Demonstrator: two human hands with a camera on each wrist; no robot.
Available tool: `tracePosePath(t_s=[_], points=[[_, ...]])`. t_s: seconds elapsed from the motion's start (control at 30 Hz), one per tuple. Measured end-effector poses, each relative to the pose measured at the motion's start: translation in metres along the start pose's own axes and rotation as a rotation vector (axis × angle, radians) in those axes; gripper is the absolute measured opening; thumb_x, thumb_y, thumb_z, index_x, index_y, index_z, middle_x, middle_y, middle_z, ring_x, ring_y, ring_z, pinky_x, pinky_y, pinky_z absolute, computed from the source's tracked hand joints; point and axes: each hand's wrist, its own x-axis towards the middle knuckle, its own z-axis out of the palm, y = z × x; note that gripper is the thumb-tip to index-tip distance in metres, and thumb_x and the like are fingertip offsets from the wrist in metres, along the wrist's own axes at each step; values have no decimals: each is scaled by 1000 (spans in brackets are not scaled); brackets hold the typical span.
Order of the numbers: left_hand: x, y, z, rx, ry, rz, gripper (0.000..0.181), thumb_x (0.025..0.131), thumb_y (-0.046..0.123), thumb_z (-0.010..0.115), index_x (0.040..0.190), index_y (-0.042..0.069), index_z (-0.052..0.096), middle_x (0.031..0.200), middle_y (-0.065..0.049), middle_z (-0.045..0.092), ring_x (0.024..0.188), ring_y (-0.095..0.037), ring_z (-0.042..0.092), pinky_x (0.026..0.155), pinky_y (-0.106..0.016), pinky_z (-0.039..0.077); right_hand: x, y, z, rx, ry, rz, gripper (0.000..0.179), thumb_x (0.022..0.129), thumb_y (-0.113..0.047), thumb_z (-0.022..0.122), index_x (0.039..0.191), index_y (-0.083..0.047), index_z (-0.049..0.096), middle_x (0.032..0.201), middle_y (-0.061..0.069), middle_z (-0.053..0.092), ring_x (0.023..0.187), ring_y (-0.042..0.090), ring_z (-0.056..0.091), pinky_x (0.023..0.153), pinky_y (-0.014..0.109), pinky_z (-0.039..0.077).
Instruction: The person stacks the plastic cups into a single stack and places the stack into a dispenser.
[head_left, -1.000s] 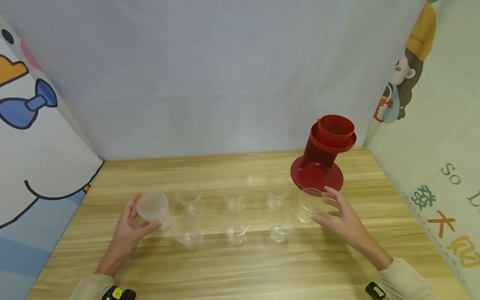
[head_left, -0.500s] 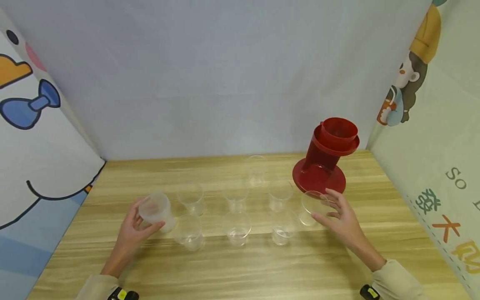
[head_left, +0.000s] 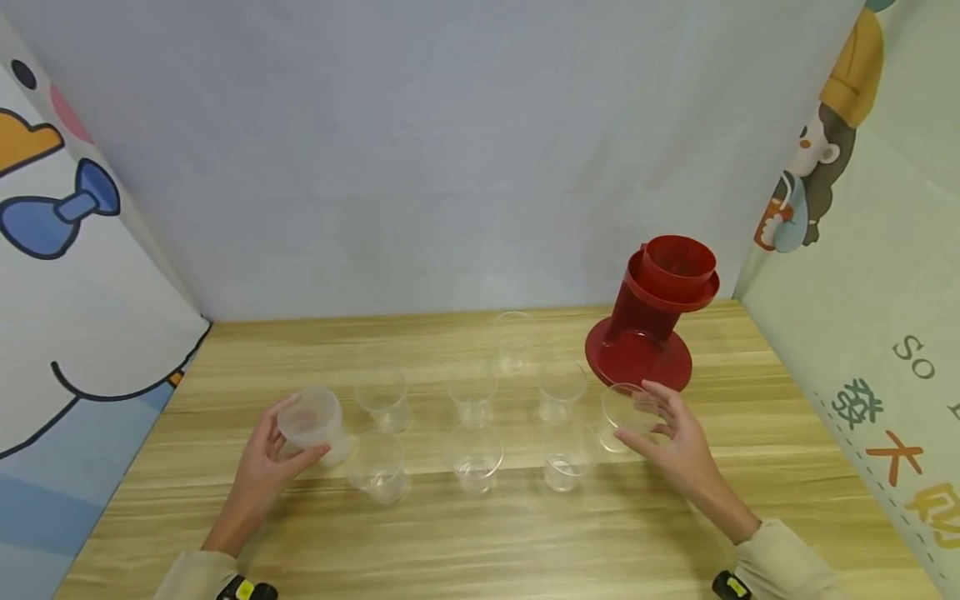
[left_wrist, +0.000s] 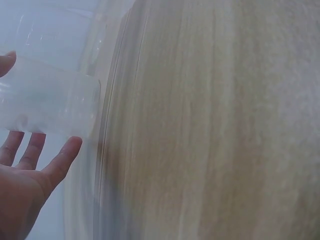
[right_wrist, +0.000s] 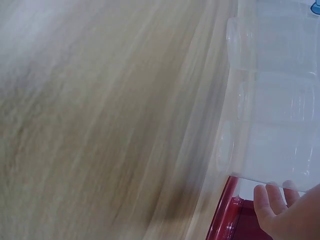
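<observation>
At the left end of several cups, my left hand holds a cloudy plastic cup, thumb on the near side and fingers round the far side. The left wrist view shows the fingertips against the wall of this cloudy cup. At the right end, my right hand holds a clear plastic cup between thumb and fingers. In the right wrist view, fingertips meet the side of that clear cup; the thumb is hidden there.
Between the hands, clear cups stand in two rows, among them a front cup and a back cup. Another cup stands farther back. A red cup-shaped stand with a round base is at the back right of the wooden table.
My right hand has shifted slightly left, its fingers closer round the clear cup. My left hand stays on the cloudy cup. The head view has shifted a little.
</observation>
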Motion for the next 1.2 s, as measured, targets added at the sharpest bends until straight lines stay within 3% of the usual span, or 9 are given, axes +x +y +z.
tracePosePath(t_s=[0.23,0.4,0.63,0.77,1.07,1.2], points=[[-1,3,0,3,11,9,82,81,8,76,147,18,29,136,-6,41,118,-2,40,87,-11,38,-1,3,4,-5,9,14,67,81,-9,75,137,-7,38,127,17,52,114,24,50,81,18,44],[-2,4,1,9,20,11,82,80,8,76,146,16,30,136,-7,41,118,-2,41,87,-10,39,-1,-2,5,-22,25,12,67,80,-10,76,136,-7,39,125,13,54,112,28,52,81,20,46],[-2,4,0,23,17,5,80,81,11,76,147,18,29,135,-7,42,119,-4,41,87,-11,38,-5,-32,3,-41,20,7,66,79,-4,76,133,4,40,124,15,55,111,39,52,82,24,49],[-2,4,1,7,14,16,81,81,9,75,146,16,29,136,-9,41,119,-3,41,89,-10,36,-7,-43,2,-58,17,10,65,80,-5,75,133,4,40,124,16,54,111,38,52,82,22,47],[-2,4,1,23,8,-1,83,81,12,76,147,18,28,139,-11,40,124,-12,40,89,-9,35,-4,-21,-2,-61,14,24,66,80,-8,75,136,-3,40,126,11,52,112,32,51,82,21,47],[-3,4,1,23,7,-8,82,81,14,76,147,19,28,139,-10,40,123,-10,40,88,-10,37,-4,-23,-5,-63,17,21,67,80,-11,77,137,-8,41,127,10,53,112,28,50,82,19,45]])
